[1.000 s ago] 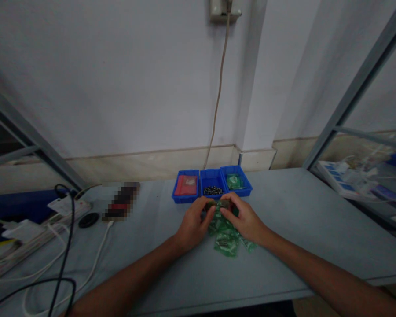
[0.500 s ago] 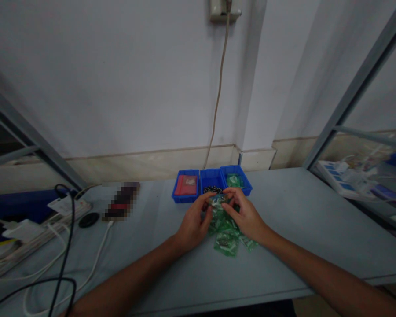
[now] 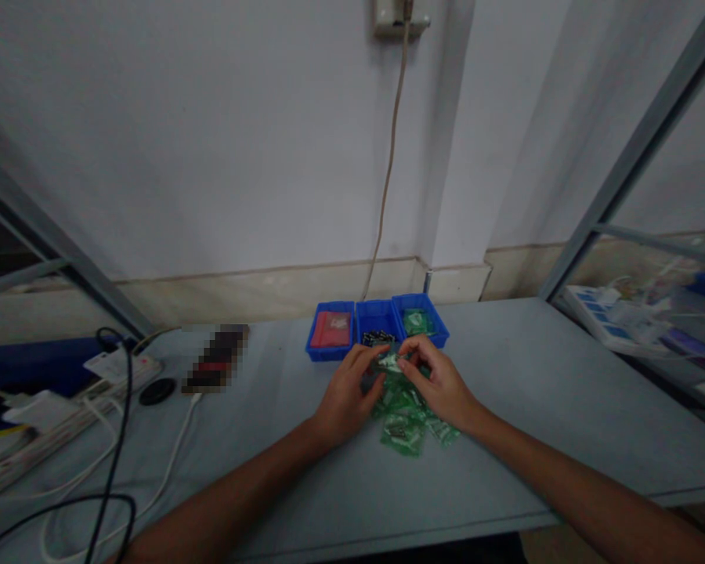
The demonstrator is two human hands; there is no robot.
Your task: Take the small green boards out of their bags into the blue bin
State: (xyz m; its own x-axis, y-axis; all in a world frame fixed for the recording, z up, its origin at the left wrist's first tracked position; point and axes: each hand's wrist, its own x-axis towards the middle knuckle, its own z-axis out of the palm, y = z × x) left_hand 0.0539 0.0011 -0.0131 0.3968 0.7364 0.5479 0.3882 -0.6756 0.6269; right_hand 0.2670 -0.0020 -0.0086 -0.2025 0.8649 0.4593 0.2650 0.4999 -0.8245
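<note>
My left hand [image 3: 345,399] and my right hand [image 3: 439,382] meet over a heap of small green plastic bags [image 3: 404,427] on the grey table [image 3: 534,392]. Both hands pinch one small green bag [image 3: 391,362] between their fingertips, just in front of the blue bins. The left blue bin [image 3: 330,330] holds red bags, the middle bin [image 3: 377,327] holds small dark parts, and the right bin [image 3: 421,320] holds green bags.
Cables, a power strip [image 3: 117,368] and a black round object [image 3: 157,391] lie at the table's left. A blurred dark object [image 3: 216,359] sits left of the bins. A cord [image 3: 388,172] hangs down the wall from a socket. Metal frame bars stand at both sides.
Both hands shifted slightly up toward the bins and lifted one small green bag off the heap, and now hold it between their fingertips.
</note>
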